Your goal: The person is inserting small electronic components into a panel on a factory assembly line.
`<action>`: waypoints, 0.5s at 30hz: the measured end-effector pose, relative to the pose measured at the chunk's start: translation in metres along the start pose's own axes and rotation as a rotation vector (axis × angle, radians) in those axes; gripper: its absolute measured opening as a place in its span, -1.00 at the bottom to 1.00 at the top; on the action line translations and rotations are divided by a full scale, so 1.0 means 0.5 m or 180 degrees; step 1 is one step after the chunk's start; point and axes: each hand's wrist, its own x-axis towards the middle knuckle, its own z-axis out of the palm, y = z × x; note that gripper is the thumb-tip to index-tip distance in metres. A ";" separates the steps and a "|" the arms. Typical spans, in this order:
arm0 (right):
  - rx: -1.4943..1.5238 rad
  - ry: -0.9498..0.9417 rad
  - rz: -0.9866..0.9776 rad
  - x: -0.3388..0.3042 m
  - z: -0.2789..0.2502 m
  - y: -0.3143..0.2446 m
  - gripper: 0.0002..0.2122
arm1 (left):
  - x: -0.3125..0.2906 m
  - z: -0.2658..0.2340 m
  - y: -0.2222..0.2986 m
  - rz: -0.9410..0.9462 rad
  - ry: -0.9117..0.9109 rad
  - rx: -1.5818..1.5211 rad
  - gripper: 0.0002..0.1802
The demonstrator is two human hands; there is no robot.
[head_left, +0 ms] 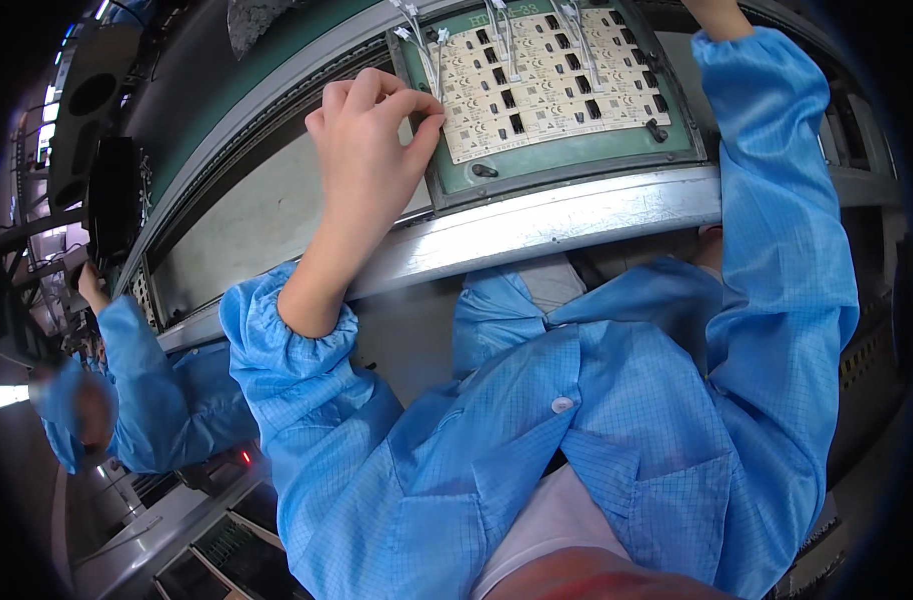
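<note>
My left hand [372,140] is at the left edge of a cream circuit board panel [537,128], its thumb and index fingertips pressed together. Whatever lies between those tips is too small or hidden to make out. Rows of black components stand on the panel, which rests in a green carrier [587,165] with a dark frame. Thin cables with white connectors [503,40] lie over the panel's far part. My right hand [719,18] reaches past the carrier's far right; the upper picture edge cuts off its fingers.
A shiny metal rail [577,212] runs between my body and the carrier. The conveyor track [227,150] continues to the left. Farther left, another person in a blue smock [177,405] works at the same line. A dark slotted rack [242,550] stands at the lower left.
</note>
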 end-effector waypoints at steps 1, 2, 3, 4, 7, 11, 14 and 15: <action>-0.0006 -0.0018 0.0137 -0.012 -0.008 0.006 -0.92 | 0.000 -0.001 -0.002 -0.0050 -0.0069 -0.0051 -0.86; 0.0011 -0.0010 0.0155 -0.019 -0.012 0.011 -0.92 | -0.001 -0.001 -0.003 -0.0056 -0.0090 -0.0038 -0.86; 0.0181 0.0002 0.0212 -0.026 -0.016 0.015 -0.93 | -0.003 0.000 -0.004 -0.0120 -0.0102 -0.0066 -0.86; 0.0330 0.0018 0.0270 -0.030 -0.022 0.013 -0.93 | -0.003 0.000 -0.003 -0.0169 -0.0113 -0.0111 -0.86; 0.0147 -0.0037 0.0202 -0.033 -0.023 0.010 -0.87 | 0.001 0.002 0.005 -0.0124 -0.0114 -0.0054 -0.86; 0.0385 -0.0132 0.0314 -0.038 -0.018 -0.001 -0.79 | 0.004 -0.004 0.009 -0.0115 -0.0167 -0.0007 -0.86; 0.0369 -0.0233 0.0391 -0.042 -0.021 -0.004 -0.76 | 0.003 -0.009 0.009 -0.0157 -0.0256 0.0066 -0.86; 0.0315 -0.0285 0.0372 -0.043 -0.022 -0.005 -0.77 | 0.003 -0.008 0.007 -0.0128 -0.0232 0.0039 -0.86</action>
